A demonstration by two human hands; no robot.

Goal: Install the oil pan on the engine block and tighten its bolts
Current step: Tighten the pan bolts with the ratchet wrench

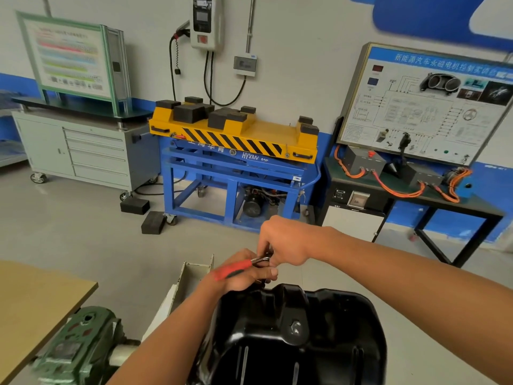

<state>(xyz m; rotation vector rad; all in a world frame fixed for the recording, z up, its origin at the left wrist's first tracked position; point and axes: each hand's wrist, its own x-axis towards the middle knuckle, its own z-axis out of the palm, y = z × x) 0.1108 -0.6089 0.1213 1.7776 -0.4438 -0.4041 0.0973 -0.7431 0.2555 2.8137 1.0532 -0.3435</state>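
Observation:
The glossy black oil pan [294,337] fills the bottom centre, its sump facing up with a drain bolt [296,327] in the middle. The engine block beneath it is hidden. At the pan's far edge my left hand [244,276] grips the red handle of a ratchet wrench [236,268]. My right hand [283,243] comes in from the right and pinches the ratchet's metal head from above. The bolt under the head is covered by my fingers.
A green gearbox on the engine stand [77,348] sits at the bottom left beside a wooden tabletop [36,301]. An open cardboard box [194,273] stands just left of my hands. Across the floor are a blue-and-yellow lift cart [236,151], a grey cabinet [83,154] and a training bench [416,190].

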